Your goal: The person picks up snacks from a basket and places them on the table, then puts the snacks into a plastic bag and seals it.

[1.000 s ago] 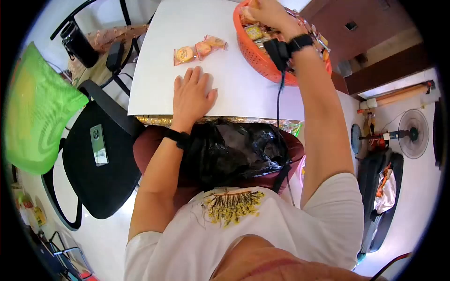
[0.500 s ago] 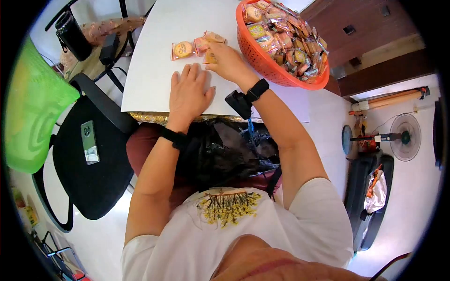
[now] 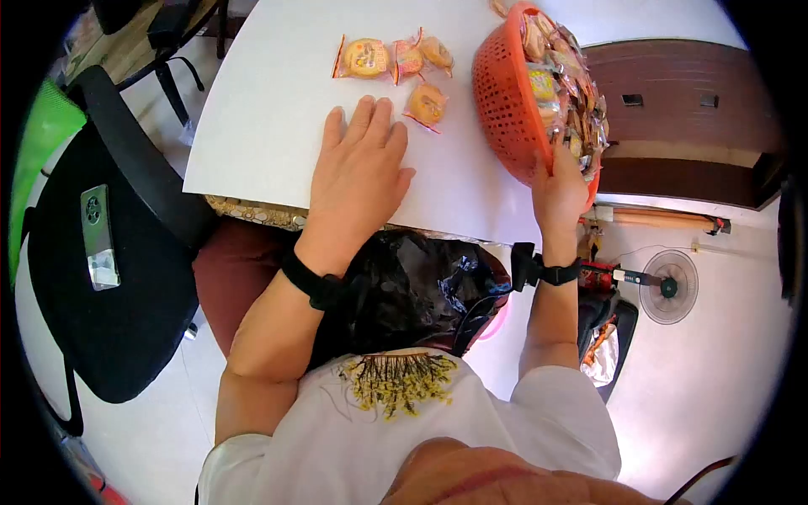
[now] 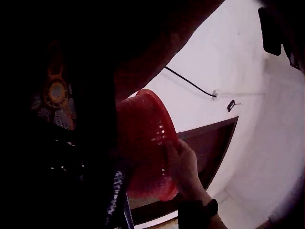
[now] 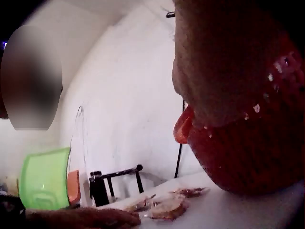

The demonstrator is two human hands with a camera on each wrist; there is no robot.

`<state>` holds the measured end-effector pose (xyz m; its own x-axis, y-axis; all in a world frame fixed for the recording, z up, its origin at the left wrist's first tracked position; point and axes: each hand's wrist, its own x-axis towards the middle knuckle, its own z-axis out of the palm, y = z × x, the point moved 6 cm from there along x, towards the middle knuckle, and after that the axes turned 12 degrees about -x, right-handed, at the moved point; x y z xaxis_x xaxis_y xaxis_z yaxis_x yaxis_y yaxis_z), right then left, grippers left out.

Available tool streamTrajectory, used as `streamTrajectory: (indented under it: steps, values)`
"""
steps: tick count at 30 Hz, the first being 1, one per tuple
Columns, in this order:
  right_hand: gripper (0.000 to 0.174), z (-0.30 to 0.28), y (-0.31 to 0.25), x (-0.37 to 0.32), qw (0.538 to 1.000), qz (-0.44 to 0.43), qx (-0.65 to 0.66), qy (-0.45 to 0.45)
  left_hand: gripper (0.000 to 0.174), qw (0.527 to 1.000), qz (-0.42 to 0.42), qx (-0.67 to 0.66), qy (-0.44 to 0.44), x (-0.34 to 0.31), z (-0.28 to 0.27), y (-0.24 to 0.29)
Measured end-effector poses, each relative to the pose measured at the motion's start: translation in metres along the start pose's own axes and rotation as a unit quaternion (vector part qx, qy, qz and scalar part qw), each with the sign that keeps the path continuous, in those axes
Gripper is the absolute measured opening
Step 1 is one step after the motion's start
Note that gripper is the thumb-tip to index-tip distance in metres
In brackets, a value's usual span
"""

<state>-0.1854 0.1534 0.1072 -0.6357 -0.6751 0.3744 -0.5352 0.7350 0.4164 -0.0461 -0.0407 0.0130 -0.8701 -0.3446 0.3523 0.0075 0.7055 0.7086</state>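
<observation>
My left hand [image 3: 358, 172] lies palm down on the white table, fingers straight, just short of the wrapped round biscuits. One biscuit packet [image 3: 366, 57] is at the left of a short row, and a single packet [image 3: 427, 103] sits nearer, right of my left fingertips. At the table's right side stands an orange plastic basket [image 3: 503, 101] heaped with small wrapped snacks [image 3: 572, 93]. My right hand [image 3: 562, 194] grips its near rim, thumb on the outer wall and fingers over the edge. The left wrist view also shows the right hand [image 4: 186, 169] on the basket rim.
A black plastic bag [image 3: 412, 290] lies across the lap under the table edge. To the left, a black chair seat [image 3: 135, 278] holds a phone [image 3: 100, 236]. A fan [image 3: 667, 287] stands at the right, and a strapped camera [image 3: 526, 266] sits on the right wrist.
My right hand came from the basket, set a biscuit packet beside the row, let go, and moved back right to the basket's near rim. The left hand stays on the table. The head view has shifted.
</observation>
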Motion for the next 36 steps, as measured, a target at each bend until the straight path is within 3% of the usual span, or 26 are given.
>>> streamTrajectory:
  steps: [5, 14, 20, 23, 26, 29, 32, 34, 36]
  values:
    - [0.009, -0.014, 0.018, -0.035, 0.998, -0.04, 0.003, 0.046, 0.045, 1.0, 0.004, -0.008, -0.007, 0.004, -0.002, -0.001]
    - [0.015, -0.06, 0.014, -0.115, 0.996, -0.074, 0.047, 0.021, 0.046, 0.999, 0.006, 0.016, -0.037, 0.004, -0.004, 0.006]
    - [0.02, -0.06, 0.035, -0.124, 0.996, -0.059, 0.053, 0.04, 0.043, 0.998, 0.053, -0.004, 0.017, -0.002, -0.005, 0.006]
    - [0.017, -0.051, 0.047, -0.113, 0.995, -0.051, 0.067, 0.048, 0.039, 0.994, 0.068, -0.083, 0.022, 0.011, -0.025, 0.024]
    - [0.016, -0.037, 0.063, -0.098, 0.993, -0.042, 0.078, 0.073, 0.034, 0.978, 0.2, -0.039, 0.047, 0.065, -0.054, 0.075]
    - [0.016, -0.02, 0.074, -0.077, 0.991, -0.025, 0.101, 0.083, 0.031, 0.964, 0.263, 0.006, 0.032, 0.147, -0.043, 0.09]
    - [0.016, -0.007, 0.082, -0.062, 0.992, -0.002, 0.105, 0.071, 0.033, 0.966, 0.233, 0.096, -0.061, 0.242, 0.001, 0.078]
    - [0.016, -0.003, 0.083, -0.053, 0.993, 0.007, 0.101, 0.057, 0.037, 0.938, 0.294, 0.17, -0.067, 0.303, 0.042, 0.049]
    - [0.016, -0.002, 0.084, -0.051, 0.993, 0.011, 0.117, 0.032, 0.041, 0.96, 0.162, 0.194, -0.122, 0.342, 0.078, 0.043]
